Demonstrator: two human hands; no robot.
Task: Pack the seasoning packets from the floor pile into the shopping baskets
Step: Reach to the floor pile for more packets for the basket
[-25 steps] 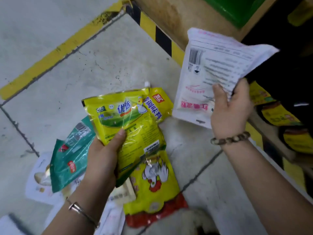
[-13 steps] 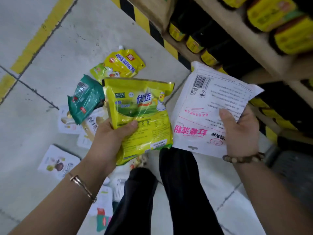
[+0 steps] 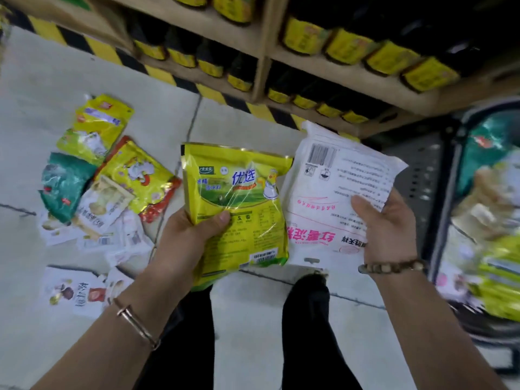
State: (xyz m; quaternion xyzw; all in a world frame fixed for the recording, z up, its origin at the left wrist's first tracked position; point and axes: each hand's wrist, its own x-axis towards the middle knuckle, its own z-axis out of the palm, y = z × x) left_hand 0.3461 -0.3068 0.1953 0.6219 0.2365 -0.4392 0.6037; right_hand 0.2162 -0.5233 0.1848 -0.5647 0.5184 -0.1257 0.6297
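Note:
My left hand (image 3: 188,240) grips a yellow-green seasoning packet (image 3: 239,192) by its lower edge, thumb on the front. My right hand (image 3: 387,230) holds a white packet with pink print (image 3: 332,192), barcode side up. Both packets are held above the floor in front of me. The floor pile (image 3: 104,187) lies to the left: yellow, green and white packets overlapping. At the right edge a dark shopping basket (image 3: 444,175) holds several packets, blurred.
A wooden shelf (image 3: 337,71) of dark bottles with yellow labels runs across the top. Yellow-black hazard tape (image 3: 157,73) marks its base on the grey floor. My legs in black trousers (image 3: 306,333) stand below the hands. More white packets (image 3: 76,288) lie at the lower left.
The view has swung right and up: the pile slid left, the shelf and a basket came into sight. Both hands kept their packets and drew slightly closer together.

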